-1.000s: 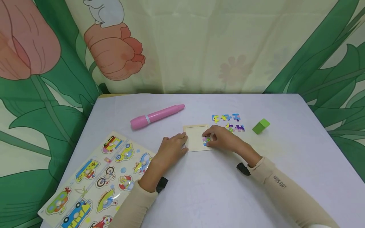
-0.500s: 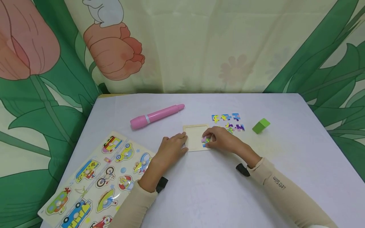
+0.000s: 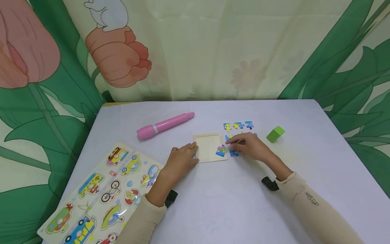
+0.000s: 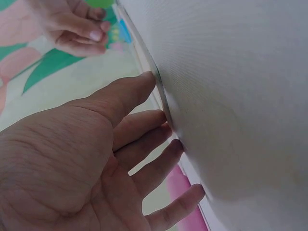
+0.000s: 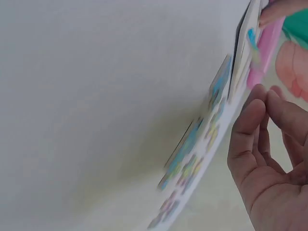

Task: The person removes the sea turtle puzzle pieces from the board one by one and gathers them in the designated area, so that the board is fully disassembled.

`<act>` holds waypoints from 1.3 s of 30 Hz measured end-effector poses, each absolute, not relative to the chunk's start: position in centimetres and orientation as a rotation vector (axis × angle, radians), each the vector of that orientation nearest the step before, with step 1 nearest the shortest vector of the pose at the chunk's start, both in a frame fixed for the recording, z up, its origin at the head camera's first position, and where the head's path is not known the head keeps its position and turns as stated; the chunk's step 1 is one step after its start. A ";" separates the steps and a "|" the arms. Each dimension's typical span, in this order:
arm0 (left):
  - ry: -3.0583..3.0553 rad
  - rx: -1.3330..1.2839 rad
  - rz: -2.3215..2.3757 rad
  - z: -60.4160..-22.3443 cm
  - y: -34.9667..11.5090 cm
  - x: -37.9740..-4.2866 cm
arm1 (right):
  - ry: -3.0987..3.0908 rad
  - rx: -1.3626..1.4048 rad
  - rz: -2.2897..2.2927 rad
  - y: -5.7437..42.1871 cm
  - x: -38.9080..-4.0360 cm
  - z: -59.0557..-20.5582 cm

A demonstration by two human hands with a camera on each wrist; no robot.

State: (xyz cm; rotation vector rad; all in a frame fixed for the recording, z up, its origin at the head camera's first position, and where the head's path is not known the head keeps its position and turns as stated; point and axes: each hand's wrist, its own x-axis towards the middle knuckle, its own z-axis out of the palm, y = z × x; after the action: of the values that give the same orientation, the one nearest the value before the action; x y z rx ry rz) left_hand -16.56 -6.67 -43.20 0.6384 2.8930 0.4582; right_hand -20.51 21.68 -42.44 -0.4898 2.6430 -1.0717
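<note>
With one piece (image 3: 221,150) seated at the tray's (image 3: 209,147) 4 o'clock corner, I am steadying it with my relaxed, flat left hand (image 3: 182,157) while my empty, loosely curled right hand (image 3: 248,145) is hovering over the loose pieces (image 3: 238,126) at its 2 o'clock.

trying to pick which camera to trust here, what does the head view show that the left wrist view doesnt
Only the head view shows the whole layout: the vehicle puzzle board, the green block, the loose puzzle pieces and one piece lying in the wooden tray's near right corner.

Only the left wrist view shows the left hand's fingertips touching the tray's edge from close up.

Both show the left hand, the right hand, the pink marker and the white table.
</note>
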 end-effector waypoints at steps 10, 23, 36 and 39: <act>2.874 0.604 0.466 -43.4 -6.9 -16.6 | 2.639 -0.447 -1.029 20.6 -20.6 -43.0; 2.874 0.617 0.441 -43.7 -6.5 -16.7 | 2.729 -0.500 -0.823 17.6 -20.0 -43.1; 2.887 0.632 0.457 -43.8 -6.6 -16.6 | 2.685 -0.547 -0.820 19.6 -19.9 -42.8; 2.889 0.631 0.467 -43.6 -6.6 -16.6 | 2.685 -0.504 -0.811 21.2 -19.9 -42.5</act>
State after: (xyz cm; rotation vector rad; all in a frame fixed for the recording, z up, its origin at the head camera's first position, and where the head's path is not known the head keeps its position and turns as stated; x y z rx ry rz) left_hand -16.57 -6.64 -43.62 0.6309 2.8887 0.4666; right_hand -19.88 21.18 -42.46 -0.5036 2.6846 -0.8115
